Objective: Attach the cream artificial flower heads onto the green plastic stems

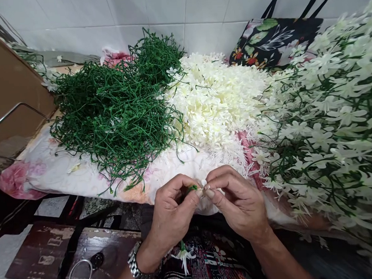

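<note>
My left hand is closed, thumb and forefinger pinching a green artificial stem near its tip. Fingertip to fingertip with it, my right hand pinches a small white artificial flower, mostly covered by the fingers. The stem's end and the flower meet between both thumbs; whether they are joined I cannot tell. Below my left hand hangs a white flower on a green stem, over the patterned cloth on my lap. Just beyond my hands are a tangled heap of green stems and a pile of loose white flowers.
A large mass of white flowers on green stems fills the right side. Behind stands a black floral bag against the tiled wall. A brown cardboard box is at left, with a dark wooden board lower down.
</note>
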`<state>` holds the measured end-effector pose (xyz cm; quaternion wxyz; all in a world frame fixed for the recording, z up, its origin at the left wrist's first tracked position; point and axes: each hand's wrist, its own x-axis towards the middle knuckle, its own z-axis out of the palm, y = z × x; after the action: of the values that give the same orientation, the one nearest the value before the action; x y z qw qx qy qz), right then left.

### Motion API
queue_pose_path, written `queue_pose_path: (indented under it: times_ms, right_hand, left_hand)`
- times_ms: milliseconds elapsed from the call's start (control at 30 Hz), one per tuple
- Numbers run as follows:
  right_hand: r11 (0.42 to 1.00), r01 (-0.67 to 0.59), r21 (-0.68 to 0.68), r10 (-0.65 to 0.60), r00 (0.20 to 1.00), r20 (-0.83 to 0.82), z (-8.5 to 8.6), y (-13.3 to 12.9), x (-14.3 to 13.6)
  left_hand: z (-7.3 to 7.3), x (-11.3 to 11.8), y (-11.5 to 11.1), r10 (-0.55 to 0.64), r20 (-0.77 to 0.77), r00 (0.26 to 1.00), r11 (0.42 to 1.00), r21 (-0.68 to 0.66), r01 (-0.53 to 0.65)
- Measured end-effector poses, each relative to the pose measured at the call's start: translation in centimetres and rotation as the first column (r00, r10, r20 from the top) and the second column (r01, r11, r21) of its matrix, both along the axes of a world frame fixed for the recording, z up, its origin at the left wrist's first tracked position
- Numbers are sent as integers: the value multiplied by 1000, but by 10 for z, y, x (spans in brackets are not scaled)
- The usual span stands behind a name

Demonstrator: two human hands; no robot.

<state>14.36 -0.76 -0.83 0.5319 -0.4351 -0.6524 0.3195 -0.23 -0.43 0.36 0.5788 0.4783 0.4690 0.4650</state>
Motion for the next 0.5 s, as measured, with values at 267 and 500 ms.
queue_pose_path:
  times_ms: [267, 500]
  right_hand:
    - [997, 5, -72, -26, 952, -306, -10, 1, -1]
    - [991, 108, 80, -102, 992, -74, -8, 3, -10]
  left_hand:
    - [-1, -1, 6, 97, 220, 971, 972, -231, -45]
    - [3, 2, 7, 85, 323, 943, 948, -318, 24]
